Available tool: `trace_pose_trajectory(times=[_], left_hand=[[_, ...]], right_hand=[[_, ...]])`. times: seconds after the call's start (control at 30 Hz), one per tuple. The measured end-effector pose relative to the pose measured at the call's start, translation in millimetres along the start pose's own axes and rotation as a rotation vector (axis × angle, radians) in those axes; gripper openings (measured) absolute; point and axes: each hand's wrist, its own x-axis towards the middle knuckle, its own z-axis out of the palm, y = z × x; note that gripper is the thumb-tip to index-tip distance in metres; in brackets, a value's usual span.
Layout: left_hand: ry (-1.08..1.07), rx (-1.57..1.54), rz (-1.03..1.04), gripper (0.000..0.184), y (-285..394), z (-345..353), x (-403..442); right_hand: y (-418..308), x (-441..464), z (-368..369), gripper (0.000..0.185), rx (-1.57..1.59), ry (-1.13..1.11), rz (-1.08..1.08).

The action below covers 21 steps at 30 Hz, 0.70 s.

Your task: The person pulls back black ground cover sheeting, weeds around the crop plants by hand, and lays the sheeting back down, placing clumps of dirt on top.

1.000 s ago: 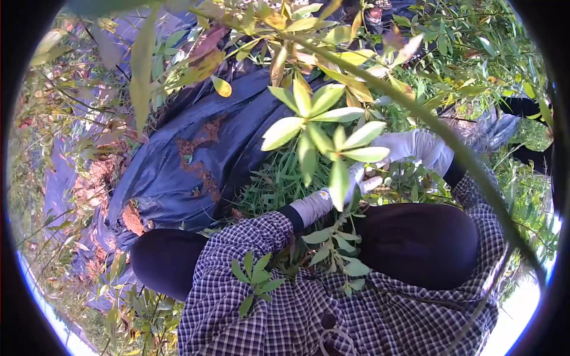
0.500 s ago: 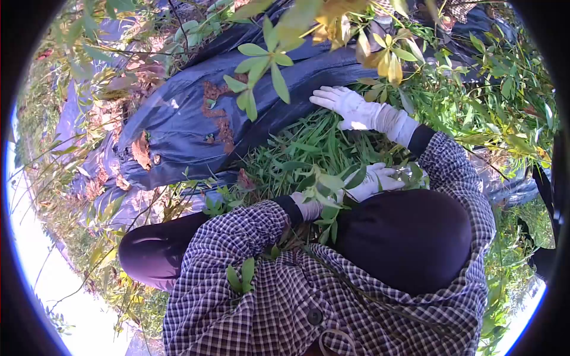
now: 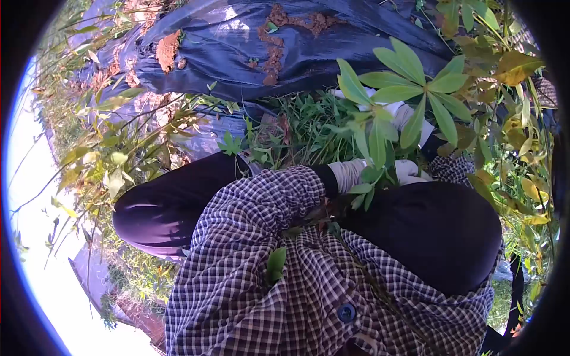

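Observation:
My left hand (image 3: 408, 170), in a pale glove, is low beside my dark-trousered knee (image 3: 427, 231). Leaves and the knee cover much of it, and its grip does not show. Farther forward, my right hand (image 3: 389, 108), also gloved, lies over green grass (image 3: 314, 121) along the edge of the black plastic sheet (image 3: 225, 53). Its fingers stretch toward the left, apart from one another as far as they show. A leafy sprig (image 3: 424, 89) hangs in front of it and hides part of the hand.
Clumps of reddish soil (image 3: 168, 52) lie on the sheet. Yellowing leafy branches (image 3: 522, 136) hang at the right, and thin stems (image 3: 89, 160) stand at the left. My other knee (image 3: 154, 210) is bent at the left.
The view has shifted, so the sheet and grass sit higher in it. My left hand has drawn in toward the knee, its fingers now less visible. Leaves now cover more of my right hand.

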Motion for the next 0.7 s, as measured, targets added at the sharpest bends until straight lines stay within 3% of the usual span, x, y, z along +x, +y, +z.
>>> trace_pose_trajectory(times=[0.4, 0.7], left_hand=[[0.071, -0.272, 0.109, 0.039, -12, 5, -8], [0.074, -0.278, 0.054, 0.038, -21, 16, -18]], right_hand=[[-15, -9, -9, 0.076, 0.044, -0.051, 0.115], [-26, -27, -5, 0.071, 0.065, 0.04, 0.193]])
